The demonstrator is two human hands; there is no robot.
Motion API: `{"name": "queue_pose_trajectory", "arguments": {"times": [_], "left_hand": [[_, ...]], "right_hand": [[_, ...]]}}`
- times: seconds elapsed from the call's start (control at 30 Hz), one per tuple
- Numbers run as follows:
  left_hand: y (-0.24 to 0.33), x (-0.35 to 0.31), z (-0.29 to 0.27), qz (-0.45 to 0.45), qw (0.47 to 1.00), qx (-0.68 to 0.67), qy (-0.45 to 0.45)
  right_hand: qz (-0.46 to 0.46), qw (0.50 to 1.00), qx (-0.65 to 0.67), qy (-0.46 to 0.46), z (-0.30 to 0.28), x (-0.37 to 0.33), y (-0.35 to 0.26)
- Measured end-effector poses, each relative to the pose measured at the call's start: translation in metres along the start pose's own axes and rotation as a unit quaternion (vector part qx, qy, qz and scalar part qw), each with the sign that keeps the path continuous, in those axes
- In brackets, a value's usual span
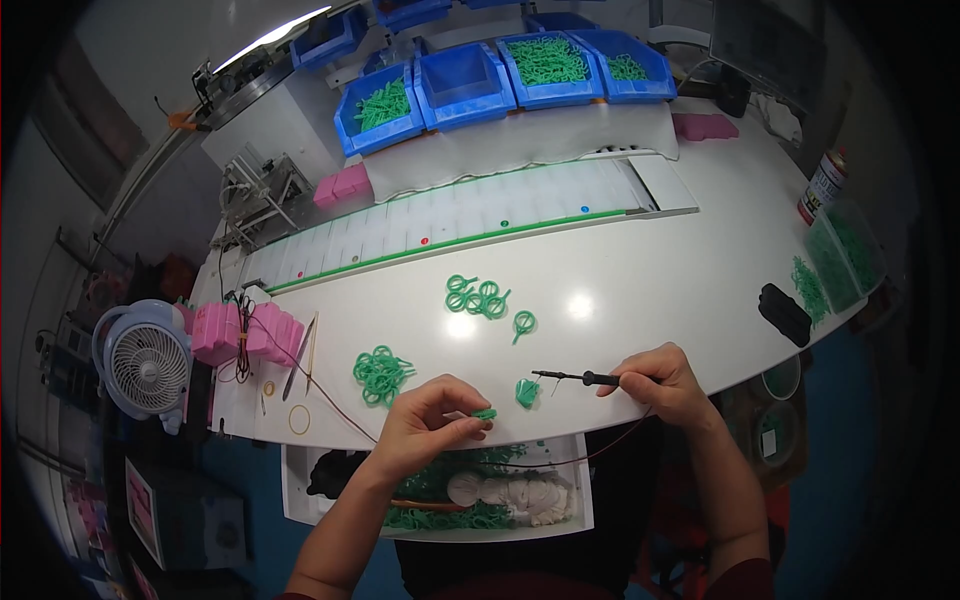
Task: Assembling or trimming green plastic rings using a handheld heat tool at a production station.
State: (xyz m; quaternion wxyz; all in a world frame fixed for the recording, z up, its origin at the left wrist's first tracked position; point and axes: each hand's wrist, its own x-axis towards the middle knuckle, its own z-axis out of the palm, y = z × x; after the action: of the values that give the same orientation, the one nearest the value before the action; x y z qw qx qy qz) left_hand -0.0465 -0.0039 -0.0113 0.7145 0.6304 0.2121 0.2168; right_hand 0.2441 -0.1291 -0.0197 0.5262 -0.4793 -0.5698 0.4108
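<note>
Near the table's front edge, my left hand (424,422) is closed, pinching a small green plastic piece (484,413) between thumb and fingertips. My right hand (668,384) is wrapped round a black pen-shaped tool (598,379), its thin tip pointing left. A dark red cord seems to lead to this tool. Below the tip, between my hands, a flat green piece (527,393) lies on the white table. Farther back sit a lone green ring with a stem (524,323) and a cluster of similar rings (476,298). Another pile of green rings (379,375) rests beyond my left hand.
Under the table edge a white drawer (587,490) stands pulled out, holding green parts and cloth. A green-edged conveyor (460,222) and blue bins (462,90) stand behind. Pink blocks (262,333), tweezers and a fan (146,358) are left; a black case (783,314) is right.
</note>
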Motion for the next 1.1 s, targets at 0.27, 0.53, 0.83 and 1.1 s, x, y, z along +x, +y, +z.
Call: {"name": "queue_pose_trajectory", "arguments": {"times": [0.27, 0.53, 0.83, 1.1], "left_hand": [[0.0012, 0.0020, 0.0023, 0.015, 1.000, 0.008, 0.020], [0.0020, 0.0021, 0.0021, 0.020, 1.000, 0.013, 0.020], [0.0071, 0.0031, 0.0024, 0.037, 0.997, 0.059, 0.021], [0.0055, 0.0030, -0.0001, 0.040, 0.997, 0.030, 0.052]], "right_hand": [[0.004, 1.000, -0.001, -0.001, 0.0002, 0.0005, -0.0023], [0.006, 1.000, -0.005, -0.001, 0.0001, 0.0004, -0.0018], [0.003, 1.000, 0.000, -0.004, -0.0002, 0.0004, -0.0011], [0.010, 1.000, -0.022, -0.003, -0.0012, 0.0002, -0.0027]]}}
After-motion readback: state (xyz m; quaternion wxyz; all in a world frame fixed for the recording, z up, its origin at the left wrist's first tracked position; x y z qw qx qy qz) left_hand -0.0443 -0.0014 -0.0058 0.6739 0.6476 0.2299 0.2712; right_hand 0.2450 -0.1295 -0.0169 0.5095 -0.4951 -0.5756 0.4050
